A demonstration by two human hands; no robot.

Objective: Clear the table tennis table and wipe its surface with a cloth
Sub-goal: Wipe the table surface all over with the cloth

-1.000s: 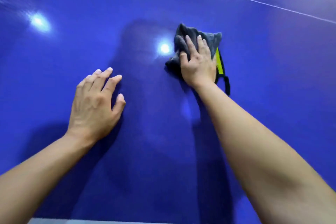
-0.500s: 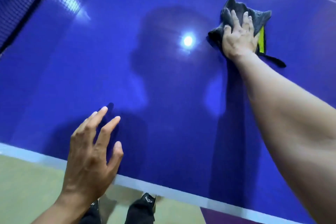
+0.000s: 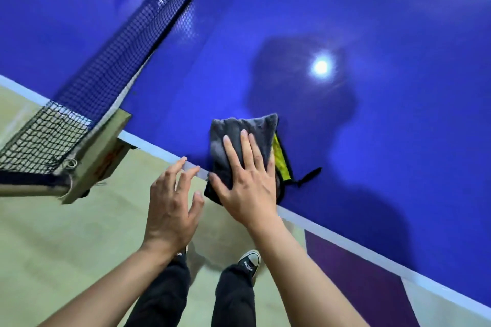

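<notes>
The blue table tennis table [image 3: 372, 119] fills the upper right, its white side edge running diagonally. A folded grey cloth [image 3: 240, 133] with a yellow patch and a black loop lies at that near edge. My right hand [image 3: 245, 183] presses flat on the cloth with fingers spread, palm over its lower half. My left hand [image 3: 172, 202] hovers just left of it, off the table over the floor, fingers apart and fingertips near the white edge, holding nothing.
The dark net [image 3: 127, 42] crosses the table at the upper left, held by a post clamp [image 3: 103, 156] that juts past the edge. Below are beige floor [image 3: 53, 247], a purple floor patch [image 3: 353, 271], and my legs and shoes.
My right hand has dragged the cloth from the far middle of the table back to the near edge. My left hand lifted off the table and now hangs beside the edge. The net came into view.
</notes>
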